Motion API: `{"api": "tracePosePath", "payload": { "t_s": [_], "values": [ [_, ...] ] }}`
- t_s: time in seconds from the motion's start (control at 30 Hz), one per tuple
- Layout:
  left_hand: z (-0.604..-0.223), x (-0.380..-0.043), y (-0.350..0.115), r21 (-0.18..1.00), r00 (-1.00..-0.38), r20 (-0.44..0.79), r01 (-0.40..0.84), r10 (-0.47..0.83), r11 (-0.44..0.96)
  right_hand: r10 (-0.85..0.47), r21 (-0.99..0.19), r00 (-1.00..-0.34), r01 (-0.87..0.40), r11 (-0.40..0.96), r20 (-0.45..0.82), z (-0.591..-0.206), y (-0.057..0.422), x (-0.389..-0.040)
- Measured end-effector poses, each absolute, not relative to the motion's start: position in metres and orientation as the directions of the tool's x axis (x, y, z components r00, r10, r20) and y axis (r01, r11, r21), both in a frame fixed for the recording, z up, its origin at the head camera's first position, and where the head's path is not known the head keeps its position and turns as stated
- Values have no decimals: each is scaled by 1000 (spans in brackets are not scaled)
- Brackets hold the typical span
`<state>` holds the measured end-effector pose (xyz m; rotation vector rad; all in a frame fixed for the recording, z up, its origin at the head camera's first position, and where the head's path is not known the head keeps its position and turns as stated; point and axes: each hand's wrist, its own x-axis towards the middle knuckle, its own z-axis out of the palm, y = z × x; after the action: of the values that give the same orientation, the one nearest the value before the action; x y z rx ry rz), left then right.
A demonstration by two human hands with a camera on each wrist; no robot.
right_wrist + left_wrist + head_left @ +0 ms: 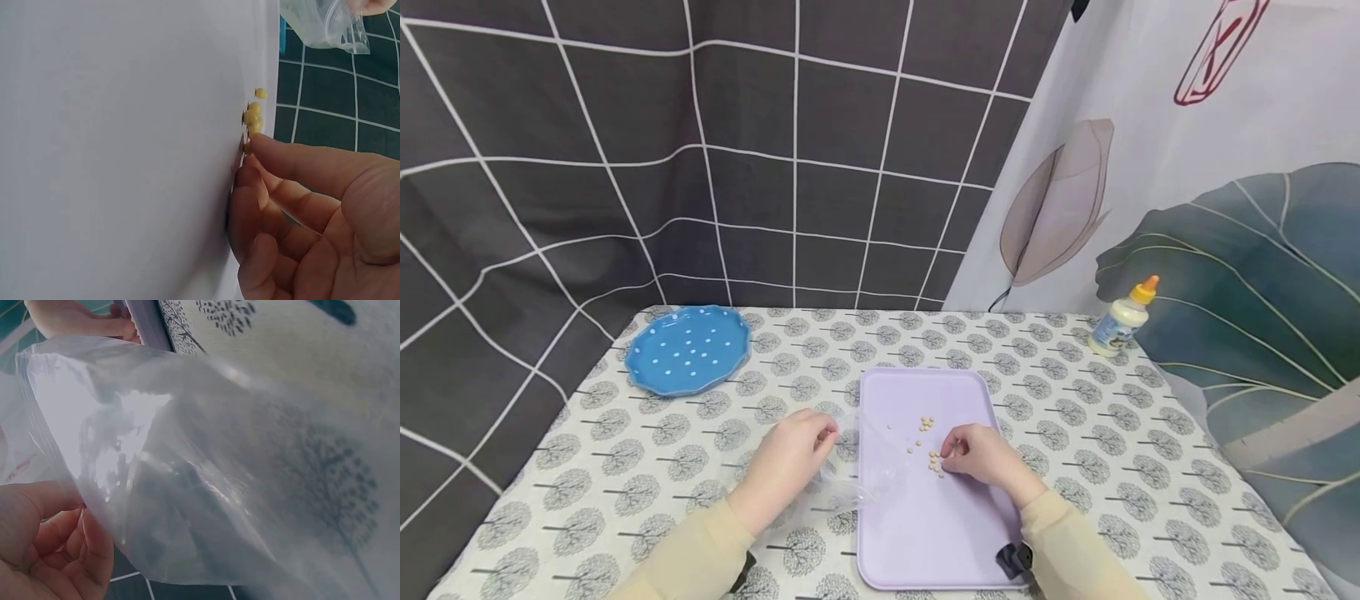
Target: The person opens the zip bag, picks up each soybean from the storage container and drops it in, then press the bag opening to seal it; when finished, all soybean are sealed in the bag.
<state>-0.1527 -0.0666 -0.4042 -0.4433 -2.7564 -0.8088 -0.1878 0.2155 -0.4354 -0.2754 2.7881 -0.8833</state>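
My left hand (790, 454) pinches the edge of a clear plastic bag (169, 462) between thumb and fingers. The bag hangs open-looking beside the tray and overlaps its left edge. On the lilac tray (917, 542) lie several small yellow soybeans (933, 464), scattered around the middle. My right hand (985, 454) is down at the tray's surface by the right-hand cluster. In the right wrist view its thumb and forefinger close around one soybean (248, 148), partly hidden by the thumb tip; more beans sit just beyond.
A blue scalloped plate (688, 350) with white dots stands at the back left. At the back right is a glue bottle (1120, 321) with an orange tip. Tree-patterned cloth (662, 467) covers the table, and a dark checked curtain (850, 125) hangs behind.
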Motion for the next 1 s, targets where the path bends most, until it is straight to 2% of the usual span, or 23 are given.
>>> {"api": "tracePosePath", "payload": {
  "t_s": [0.6,1.0],
  "values": [
    [-408,-153,-66,478,-927,310,345,212,808,-252,-519,-959,-152,841,-127,-435,211,-187],
    [-405,-152,-65,481,-923,314,357,223,801,-200,-580,-971,-90,810,-129,-432,209,-185]
  ]
}}
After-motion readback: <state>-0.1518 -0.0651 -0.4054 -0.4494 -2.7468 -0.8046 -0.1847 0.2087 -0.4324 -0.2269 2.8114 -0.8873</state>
